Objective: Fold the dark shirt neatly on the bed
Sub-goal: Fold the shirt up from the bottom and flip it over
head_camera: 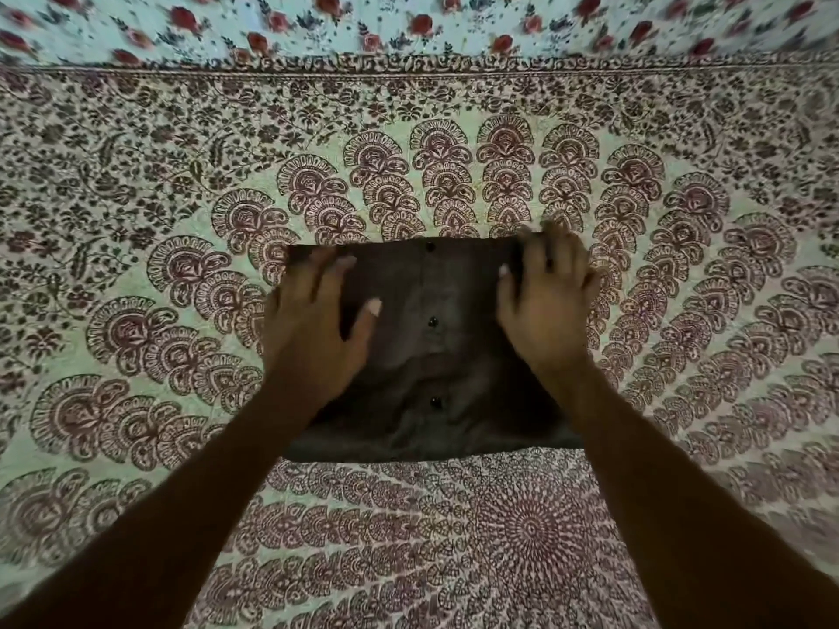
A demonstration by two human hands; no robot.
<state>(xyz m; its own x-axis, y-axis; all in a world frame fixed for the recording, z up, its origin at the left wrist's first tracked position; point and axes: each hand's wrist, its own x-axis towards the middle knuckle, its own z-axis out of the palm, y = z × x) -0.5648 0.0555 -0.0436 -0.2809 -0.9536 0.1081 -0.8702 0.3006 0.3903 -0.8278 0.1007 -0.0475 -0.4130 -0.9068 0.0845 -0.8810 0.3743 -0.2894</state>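
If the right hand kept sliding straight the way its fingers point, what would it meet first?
The right hand rests at the far right corner of the dark shirt, fingers pointing away. Straight on, it would slide off onto the patterned bedspread first; beyond that, probably nothing until the rose-printed cloth.

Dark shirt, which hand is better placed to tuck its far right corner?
The right hand: its fingers sit on that corner; the left hand lies flat on the dark shirt's left side.

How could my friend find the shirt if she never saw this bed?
Look at the big bedspread printed with dark red fans. Near its middle, under the left hand and right hand, lies a folded shirt. It is the only plain dark patch, with black buttons down its centre.
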